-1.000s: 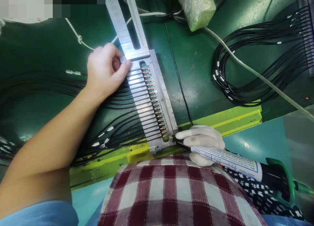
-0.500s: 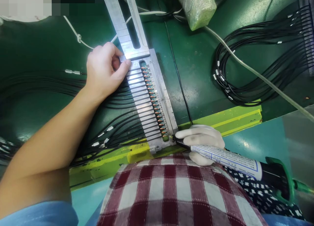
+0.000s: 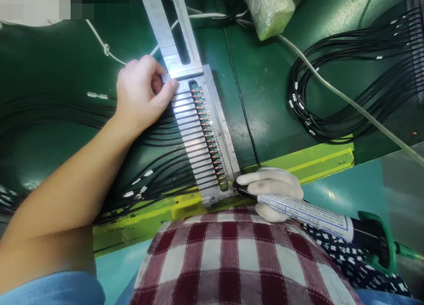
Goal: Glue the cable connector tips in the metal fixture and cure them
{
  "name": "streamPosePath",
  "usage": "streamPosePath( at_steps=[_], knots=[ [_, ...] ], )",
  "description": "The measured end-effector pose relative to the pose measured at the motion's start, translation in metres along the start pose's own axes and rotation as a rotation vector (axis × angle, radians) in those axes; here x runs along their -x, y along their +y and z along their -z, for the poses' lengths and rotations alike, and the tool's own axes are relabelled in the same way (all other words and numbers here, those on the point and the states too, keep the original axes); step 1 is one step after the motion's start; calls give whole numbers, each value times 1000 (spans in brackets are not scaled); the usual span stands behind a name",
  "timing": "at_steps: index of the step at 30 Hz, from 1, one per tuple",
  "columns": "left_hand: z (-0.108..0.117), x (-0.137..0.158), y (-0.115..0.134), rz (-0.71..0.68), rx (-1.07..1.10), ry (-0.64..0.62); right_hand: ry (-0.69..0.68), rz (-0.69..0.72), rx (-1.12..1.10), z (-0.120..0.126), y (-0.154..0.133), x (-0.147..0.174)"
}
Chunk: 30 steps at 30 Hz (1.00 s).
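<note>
A metal fixture [image 3: 222, 133] lies on the green bench, its slotted hinged-looking cover [image 3: 172, 60] swung up at the far end. Black cables [image 3: 195, 147] run into it side by side from the left. Their ends meet a row of small green circuit boards [image 3: 211, 139] with copper-coloured wire tips. My left hand [image 3: 141, 91], bare, pinches the fixture's upper left edge between thumb and curled fingers. In a white glove, my right hand [image 3: 274, 190] is closed around a labelled dispensing syringe [image 3: 308, 214]. The syringe's thin tip points at the boards nearest me.
Coiled black cables [image 3: 298, 106] with silver tags lie at right, leading to another fixture [image 3: 416, 49]. A plastic-wrapped green block [image 3: 268, 11] rests at the back. A pale cord [image 3: 344, 95] crosses the bench. Yellow-green edging [image 3: 318, 163] lines the bench front.
The syringe tip has shifted very slightly at the near end of the board row. My left hand keeps its hold; the view has moved a little.
</note>
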<state>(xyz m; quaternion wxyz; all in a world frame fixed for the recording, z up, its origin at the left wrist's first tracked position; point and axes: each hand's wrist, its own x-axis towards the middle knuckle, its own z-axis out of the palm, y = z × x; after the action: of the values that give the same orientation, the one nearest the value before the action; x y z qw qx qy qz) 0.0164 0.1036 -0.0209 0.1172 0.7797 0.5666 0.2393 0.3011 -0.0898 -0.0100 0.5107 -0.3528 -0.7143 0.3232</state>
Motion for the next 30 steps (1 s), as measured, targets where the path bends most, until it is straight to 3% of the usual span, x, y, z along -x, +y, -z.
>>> streamPosePath(
  at_steps=[19,23,30],
  knots=[
    [-1,1,-2,-15,-9,26,-9,-25,-16,0,-1,0],
    [-2,1,-2,-17,-27,33,51,27,-6,-3,1,0],
    [-3,1,-2,-4,-33,34,17,57,0,0,2,0]
  ],
)
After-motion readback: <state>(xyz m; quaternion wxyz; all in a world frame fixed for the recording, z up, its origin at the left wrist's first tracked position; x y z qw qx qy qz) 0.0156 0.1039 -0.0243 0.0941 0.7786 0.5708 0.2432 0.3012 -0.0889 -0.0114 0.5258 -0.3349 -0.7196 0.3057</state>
